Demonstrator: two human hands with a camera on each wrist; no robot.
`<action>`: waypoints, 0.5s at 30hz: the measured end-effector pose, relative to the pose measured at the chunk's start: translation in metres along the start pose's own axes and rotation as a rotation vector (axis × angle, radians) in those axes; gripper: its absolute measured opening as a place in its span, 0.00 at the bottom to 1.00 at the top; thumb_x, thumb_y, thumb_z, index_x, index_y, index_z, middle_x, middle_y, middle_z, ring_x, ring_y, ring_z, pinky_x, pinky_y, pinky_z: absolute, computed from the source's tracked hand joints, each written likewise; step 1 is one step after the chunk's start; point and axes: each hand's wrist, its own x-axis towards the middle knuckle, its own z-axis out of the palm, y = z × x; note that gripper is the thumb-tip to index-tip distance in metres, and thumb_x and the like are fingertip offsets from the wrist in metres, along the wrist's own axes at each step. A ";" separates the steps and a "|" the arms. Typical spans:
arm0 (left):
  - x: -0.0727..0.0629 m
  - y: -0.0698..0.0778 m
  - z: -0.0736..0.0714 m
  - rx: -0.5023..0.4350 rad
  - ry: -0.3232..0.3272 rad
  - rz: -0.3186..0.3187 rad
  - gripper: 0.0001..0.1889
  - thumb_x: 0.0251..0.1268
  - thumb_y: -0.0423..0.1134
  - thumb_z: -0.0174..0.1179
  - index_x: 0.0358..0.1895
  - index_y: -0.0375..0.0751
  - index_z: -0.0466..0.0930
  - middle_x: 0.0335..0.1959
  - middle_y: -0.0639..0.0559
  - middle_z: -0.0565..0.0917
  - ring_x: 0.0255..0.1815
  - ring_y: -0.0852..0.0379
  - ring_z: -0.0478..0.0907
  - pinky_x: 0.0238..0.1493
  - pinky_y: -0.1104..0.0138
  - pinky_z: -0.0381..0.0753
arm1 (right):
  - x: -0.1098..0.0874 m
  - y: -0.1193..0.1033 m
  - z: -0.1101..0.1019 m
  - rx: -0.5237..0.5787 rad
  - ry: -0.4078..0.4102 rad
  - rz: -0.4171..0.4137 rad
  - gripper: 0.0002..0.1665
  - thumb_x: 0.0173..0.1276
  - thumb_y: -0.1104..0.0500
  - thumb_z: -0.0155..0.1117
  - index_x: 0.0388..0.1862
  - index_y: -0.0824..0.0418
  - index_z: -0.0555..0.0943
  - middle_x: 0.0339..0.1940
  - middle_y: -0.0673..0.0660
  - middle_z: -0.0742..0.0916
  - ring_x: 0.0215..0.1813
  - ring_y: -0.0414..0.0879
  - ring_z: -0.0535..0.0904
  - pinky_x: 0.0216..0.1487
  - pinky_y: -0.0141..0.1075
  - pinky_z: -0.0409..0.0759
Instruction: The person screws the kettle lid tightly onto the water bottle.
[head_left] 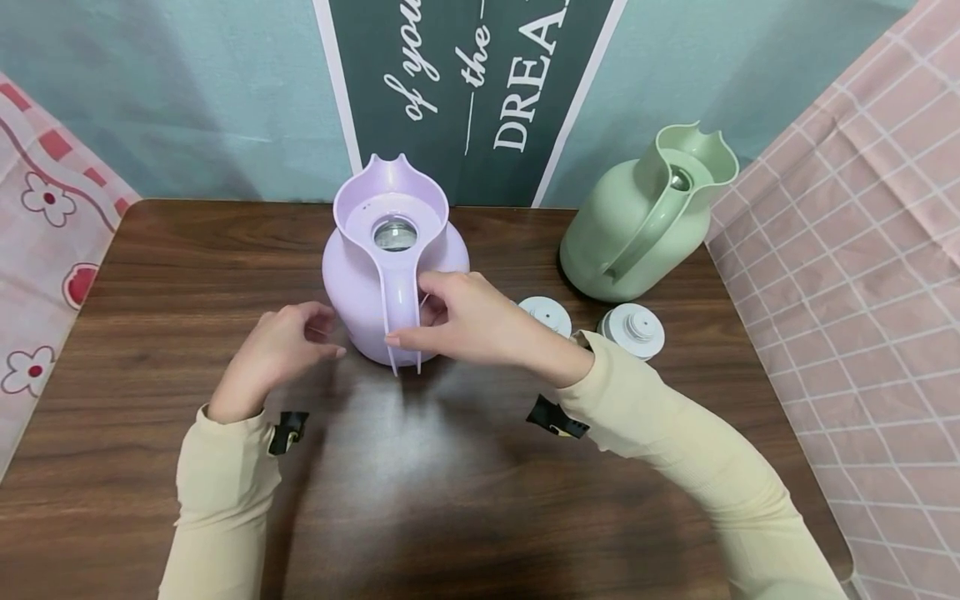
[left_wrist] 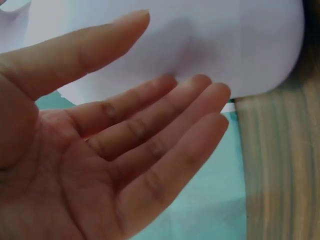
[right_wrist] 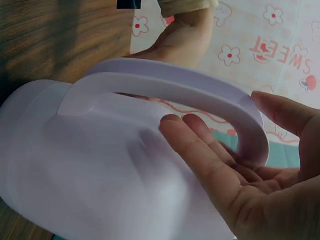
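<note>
Right grip (head_left: 474, 321) straddles, unclenched, 6-o'clock handle (head_left: 401, 304) of round lilac plastic jug (head_left: 348, 287); left grip (head_left: 279, 354) slack, empty (8 o'clock). Likely grasp step; next needs curling.

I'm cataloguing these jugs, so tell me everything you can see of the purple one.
The purple jug is pale lilac, smooth and plastic-looking, with a rounded body, flared collar and notched spout. Its round mouth is uncovered, showing a shiny inside. It stands upright on the table, spout away from the person, handle towards them. The right hand is at the handle, thumb across it; how firmly is unclear. The left hand is beside the body; contact cannot be told.
</note>
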 end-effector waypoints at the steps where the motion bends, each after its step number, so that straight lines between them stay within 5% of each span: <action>1: -0.002 0.001 0.000 0.000 -0.004 0.005 0.21 0.52 0.36 0.64 0.47 0.26 0.75 0.41 0.35 0.80 0.44 0.41 0.77 0.46 0.52 0.71 | -0.001 0.002 -0.001 0.012 -0.018 -0.016 0.13 0.55 0.54 0.69 0.30 0.60 0.76 0.23 0.49 0.81 0.29 0.39 0.74 0.34 0.30 0.72; 7: -0.010 0.013 -0.001 -0.024 -0.015 0.050 0.18 0.50 0.36 0.66 0.42 0.28 0.78 0.36 0.39 0.83 0.40 0.45 0.79 0.43 0.54 0.73 | -0.008 0.012 -0.011 0.039 -0.087 -0.062 0.10 0.58 0.52 0.67 0.28 0.56 0.78 0.23 0.45 0.81 0.29 0.38 0.73 0.34 0.31 0.72; 15: -0.019 0.032 0.005 -0.077 -0.029 0.153 0.18 0.48 0.35 0.67 0.43 0.29 0.79 0.38 0.41 0.83 0.39 0.48 0.80 0.43 0.56 0.75 | -0.018 0.038 -0.029 0.009 0.001 0.006 0.09 0.60 0.53 0.65 0.32 0.57 0.80 0.26 0.48 0.82 0.30 0.40 0.75 0.35 0.34 0.73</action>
